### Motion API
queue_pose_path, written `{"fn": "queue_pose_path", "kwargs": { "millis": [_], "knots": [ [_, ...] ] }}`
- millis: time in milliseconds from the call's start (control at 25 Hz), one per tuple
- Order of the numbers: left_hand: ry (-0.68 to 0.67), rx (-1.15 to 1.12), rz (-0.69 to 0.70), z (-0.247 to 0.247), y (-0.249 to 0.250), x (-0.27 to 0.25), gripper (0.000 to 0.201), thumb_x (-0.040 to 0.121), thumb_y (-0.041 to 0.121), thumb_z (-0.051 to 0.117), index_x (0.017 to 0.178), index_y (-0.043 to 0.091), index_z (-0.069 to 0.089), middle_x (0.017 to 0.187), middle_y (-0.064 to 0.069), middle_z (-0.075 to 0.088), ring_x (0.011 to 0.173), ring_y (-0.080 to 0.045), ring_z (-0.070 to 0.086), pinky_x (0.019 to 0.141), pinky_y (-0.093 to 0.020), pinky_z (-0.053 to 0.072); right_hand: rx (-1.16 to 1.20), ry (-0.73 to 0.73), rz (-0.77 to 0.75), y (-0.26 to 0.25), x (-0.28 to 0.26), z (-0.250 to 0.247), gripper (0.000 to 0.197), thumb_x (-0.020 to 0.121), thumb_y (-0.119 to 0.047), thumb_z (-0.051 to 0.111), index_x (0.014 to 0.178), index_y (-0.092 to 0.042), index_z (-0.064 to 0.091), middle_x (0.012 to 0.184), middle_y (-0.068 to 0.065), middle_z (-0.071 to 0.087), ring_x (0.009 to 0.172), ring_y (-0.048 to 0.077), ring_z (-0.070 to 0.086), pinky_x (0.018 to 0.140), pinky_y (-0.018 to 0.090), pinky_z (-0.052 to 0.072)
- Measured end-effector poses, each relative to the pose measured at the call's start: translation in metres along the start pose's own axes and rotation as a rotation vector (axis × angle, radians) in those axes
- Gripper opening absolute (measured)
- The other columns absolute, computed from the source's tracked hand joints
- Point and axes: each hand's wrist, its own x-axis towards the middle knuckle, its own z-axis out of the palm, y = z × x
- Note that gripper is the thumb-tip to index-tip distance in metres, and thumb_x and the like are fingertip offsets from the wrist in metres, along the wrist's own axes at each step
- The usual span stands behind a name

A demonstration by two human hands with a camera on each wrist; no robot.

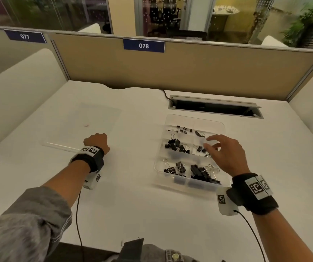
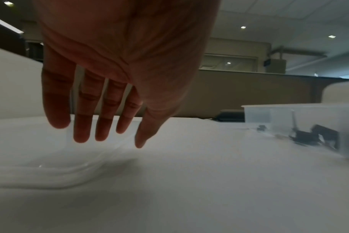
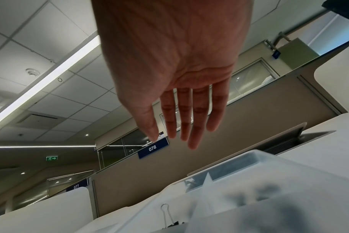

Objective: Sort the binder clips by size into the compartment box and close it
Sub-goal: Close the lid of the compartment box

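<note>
from the head view my left hand (image 1: 96, 141) looks bunched over the near edge of the clear lid (image 1: 87, 123), which lies flat on the desk (image 1: 133, 205) well to the left of the compartment box (image 1: 222, 127). the left wrist view tells it differently: the fingers (image 2: 82, 126) hang straight and spread, tips just above the lid's rim, gripping nothing. whether they touch the lid i cannot tell.

my right hand (image 1: 225, 152) hovers over the box's right-hand compartments, fingers loose and spread, nothing in its grip; the right wrist view shows the palm flat above the frosted box wall (image 3: 239, 159). only the head view shows the binder clips (image 1: 176, 145) sorted: tiny ones in the far cells, medium in the middle, large nearest me. the box stands uncovered.

the desk is white, with a cable hatch (image 1: 214, 106) behind the box and a tan partition (image 1: 189, 69) bearing a blue "078" tag (image 1: 143, 45). glass-walled offices lie beyond.
</note>
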Motion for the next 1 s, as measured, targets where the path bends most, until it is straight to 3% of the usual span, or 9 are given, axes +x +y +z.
{"fn": "queue_pose_path", "kwargs": {
  "millis": [360,520,640,720,840,920,1000],
  "knots": [
    [-0.022,0.022,0.076,-0.004,-0.014,0.015,0.035,0.090,0.020,0.054,0.125,0.012,0.053,0.122,-0.009,0.059,0.111,-0.029,0.059,0.089,-0.037,0.046,0.060,-0.041,-0.005,-0.062,-0.017,0.030,0.027,0.087,-0.046,0.063,0.109,-0.030,0.068,0.107,-0.015,0.070,0.083,0.001,0.065,0.077,0.030,0.054],
    [-0.004,0.086,0.177,-0.001,-0.001,0.006,0.032,0.090,0.022,0.053,0.121,0.014,0.055,0.117,-0.006,0.061,0.107,-0.025,0.060,0.083,-0.033,0.044,0.082,-0.104,-0.034,-0.070,-0.031,0.038,0.030,0.089,-0.044,0.063,0.114,-0.029,0.066,0.112,-0.013,0.069,0.087,-0.001,0.065,0.084,0.035,0.055],
    [0.055,0.066,0.263,-0.015,0.014,-0.010,0.026,0.087,0.028,0.056,0.108,0.013,0.058,0.103,-0.005,0.063,0.097,-0.026,0.063,0.073,-0.029,0.041,0.174,-0.117,-0.021,-0.069,-0.039,0.045,0.032,0.087,-0.044,0.064,0.115,-0.029,0.065,0.121,-0.013,0.066,0.087,-0.003,0.065,0.084,0.035,0.056],
    [0.116,-0.031,0.288,-0.027,0.025,-0.025,0.014,0.083,0.025,0.055,0.087,0.012,0.058,0.079,-0.002,0.057,0.080,-0.026,0.061,0.067,-0.026,0.039,0.245,-0.132,0.001,-0.068,-0.045,0.048,0.031,0.087,-0.042,0.066,0.115,-0.028,0.065,0.121,-0.013,0.065,0.088,-0.004,0.064,0.082,0.032,0.057],
    [0.233,-0.202,0.281,-0.049,0.040,-0.046,0.025,0.080,0.019,0.053,0.060,0.013,0.039,0.061,0.002,0.043,0.057,-0.020,0.047,0.056,-0.023,0.029,0.273,-0.151,-0.005,-0.064,-0.044,0.050,0.030,0.087,-0.043,0.066,0.114,-0.029,0.065,0.118,-0.016,0.064,0.088,-0.005,0.064,0.080,0.029,0.058],
    [0.290,-0.293,0.278,-0.060,0.051,-0.060,0.028,0.081,0.019,0.052,0.059,0.014,0.035,0.060,0.002,0.041,0.052,-0.016,0.039,0.051,-0.022,0.024,0.271,-0.142,-0.013,-0.057,-0.038,0.047,0.029,0.087,-0.041,0.067,0.113,-0.029,0.066,0.118,-0.016,0.065,0.087,-0.006,0.064,0.080,0.028,0.057],
    [0.328,-0.337,0.285,-0.068,0.060,-0.074,0.023,0.087,0.020,0.049,0.066,0.012,0.042,0.069,0.001,0.047,0.059,-0.017,0.045,0.053,-0.024,0.029,0.288,-0.127,-0.026,-0.052,-0.031,0.040,0.027,0.087,-0.041,0.066,0.111,-0.031,0.067,0.112,-0.021,0.065,0.085,-0.007,0.065,0.082,0.030,0.057]
  ]
}}
